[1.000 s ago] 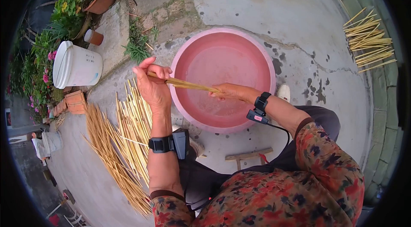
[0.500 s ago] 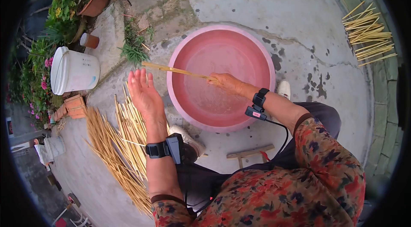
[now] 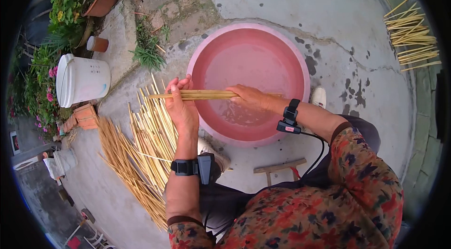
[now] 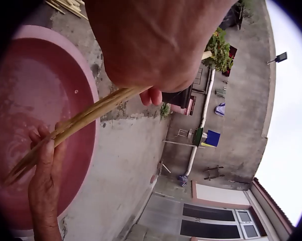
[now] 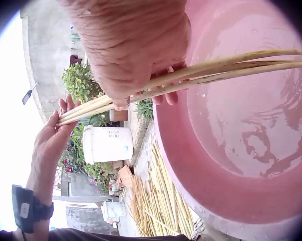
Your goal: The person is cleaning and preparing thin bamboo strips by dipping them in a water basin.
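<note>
A small bundle of thin yellow-brown plant stalks [image 3: 202, 95] lies level across the near-left part of a pink round basin [image 3: 248, 26], between my two hands. My right hand [image 3: 252, 97] grips the bundle over the basin, and the stalks run on past its far side in the right wrist view. At the other end my left hand [image 3: 184, 114] holds the stalks, thumb on the near side and fingers behind, beside the basin's left rim. Shallow water [image 5: 256, 145] with ripples shows in the basin.
Long stalks [image 3: 141, 164] lie in a pile on the concrete at left. Shorter stalks [image 3: 413, 35] are heaped at far right. A white bucket [image 3: 84, 80], bricks [image 3: 86, 116] and potted plants [image 3: 101, 1] stand at left. A wooden stool [image 3: 279, 166] is before my legs.
My left hand came off the stalks, opened flat, then moved right and took hold again. The bundle shifted from slanting to level, and my right hand stayed on it over the basin.
</note>
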A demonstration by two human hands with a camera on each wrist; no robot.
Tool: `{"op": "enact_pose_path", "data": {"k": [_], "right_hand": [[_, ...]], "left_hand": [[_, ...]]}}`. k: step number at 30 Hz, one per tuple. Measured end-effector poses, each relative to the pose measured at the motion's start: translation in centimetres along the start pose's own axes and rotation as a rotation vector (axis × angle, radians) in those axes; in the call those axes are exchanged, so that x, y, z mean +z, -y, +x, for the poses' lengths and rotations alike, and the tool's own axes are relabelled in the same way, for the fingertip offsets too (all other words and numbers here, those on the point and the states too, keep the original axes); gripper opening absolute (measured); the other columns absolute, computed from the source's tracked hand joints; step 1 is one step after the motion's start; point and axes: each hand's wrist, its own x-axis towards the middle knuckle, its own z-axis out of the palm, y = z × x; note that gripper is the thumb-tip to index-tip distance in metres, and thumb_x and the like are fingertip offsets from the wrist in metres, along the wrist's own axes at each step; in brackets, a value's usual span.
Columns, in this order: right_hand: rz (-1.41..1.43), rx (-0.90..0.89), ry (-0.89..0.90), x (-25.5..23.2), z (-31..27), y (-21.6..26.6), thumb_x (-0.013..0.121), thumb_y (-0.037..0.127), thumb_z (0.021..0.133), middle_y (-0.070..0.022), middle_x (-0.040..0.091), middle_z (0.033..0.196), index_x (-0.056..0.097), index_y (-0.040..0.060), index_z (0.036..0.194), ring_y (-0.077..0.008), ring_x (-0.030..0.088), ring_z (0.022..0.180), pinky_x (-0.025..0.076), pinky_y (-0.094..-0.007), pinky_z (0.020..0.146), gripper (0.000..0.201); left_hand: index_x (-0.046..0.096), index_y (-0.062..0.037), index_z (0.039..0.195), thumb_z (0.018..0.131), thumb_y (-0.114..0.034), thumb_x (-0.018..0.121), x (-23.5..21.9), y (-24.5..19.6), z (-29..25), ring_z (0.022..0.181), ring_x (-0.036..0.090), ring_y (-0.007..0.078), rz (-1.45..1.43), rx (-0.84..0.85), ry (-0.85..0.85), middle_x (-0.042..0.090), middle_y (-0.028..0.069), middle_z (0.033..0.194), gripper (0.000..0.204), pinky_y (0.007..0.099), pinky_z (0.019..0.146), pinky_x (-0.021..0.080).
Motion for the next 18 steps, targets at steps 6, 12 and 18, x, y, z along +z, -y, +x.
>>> {"op": "enact_pose_path", "data": {"k": [6,12,18], "right_hand": [[0.172,-0.007,0.048,-1.0,0.1,-1.5,0.045,0.025,0.087,-0.0134,0.052,0.100,0.048,0.0060,0.113,-0.0258,0.052,0.089,0.040,-0.0355,0.081,0.031],[0.639,0.536,-0.857,-4.2,3.7,-13.8,0.045,0.020,0.086,-0.0065,0.059,0.082,0.052,0.0022,0.109,-0.0134,0.056,0.077,0.044,-0.0258,0.068,0.030],[0.547,0.666,-0.906,1.2,4.0,-23.6,0.050,0.019,0.084,-0.0071,0.059,0.077,0.056,0.0007,0.099,-0.0171,0.058,0.075,0.046,-0.0262,0.068,0.024]], "left_hand": [[0.042,-0.0007,0.108,0.090,-0.013,0.042,-1.2,0.9,0.3,0.101,0.052,0.0260,0.052,-0.034,0.011,0.055,0.0124,0.094,0.022,0.0392,0.091,0.042],[0.038,0.0011,0.118,0.089,-0.007,0.042,-1.5,0.4,0.9,0.108,0.048,0.0283,0.053,-0.138,-0.032,0.054,0.0151,0.104,0.030,0.0410,0.092,0.042],[0.036,-0.0008,0.121,0.089,-0.003,0.041,-2.0,0.2,0.8,0.108,0.049,0.0267,0.035,-0.190,-0.100,0.054,0.0141,0.105,0.033,0.0391,0.092,0.042]]}}
